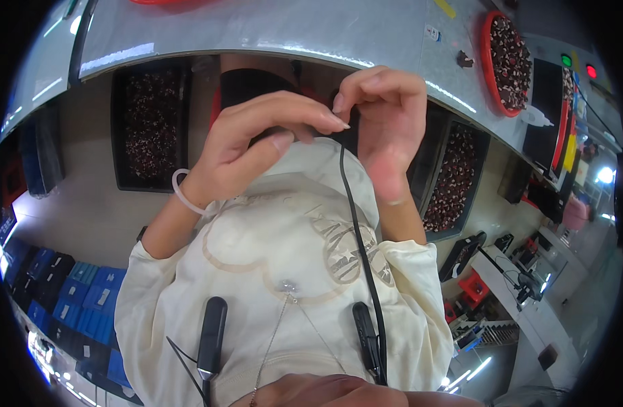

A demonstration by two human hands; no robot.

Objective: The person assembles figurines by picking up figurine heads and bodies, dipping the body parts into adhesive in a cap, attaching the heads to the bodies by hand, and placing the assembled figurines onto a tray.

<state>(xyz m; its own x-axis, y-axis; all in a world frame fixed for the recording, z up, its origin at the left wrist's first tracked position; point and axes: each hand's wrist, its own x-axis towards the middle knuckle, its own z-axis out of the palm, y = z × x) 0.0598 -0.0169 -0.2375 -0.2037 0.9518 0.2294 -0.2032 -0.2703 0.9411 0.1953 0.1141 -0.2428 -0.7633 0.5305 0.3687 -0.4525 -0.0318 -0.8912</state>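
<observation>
Black cord (354,210) hangs along the front of the white shirt (298,230), and its top bit shows just below the fingertips. The left hand (254,129) is spread, with long fingers pointing right and the thumb apart from them. The right hand (396,125) is loose too, its fingers bent over toward the left ones and its thumb away from them. The tips come very near each other, but I cannot tell if they touch, or if something tiny is between them.

Both hands are up over the lap, by the near edge of the gray table (257,24). I think small, soft moves are best here. It seems wise to mind the cord, so no finger hooks it and tugs it. The red tray (486,61) of little dark bits is well apart, so a wide swing could bump it.
</observation>
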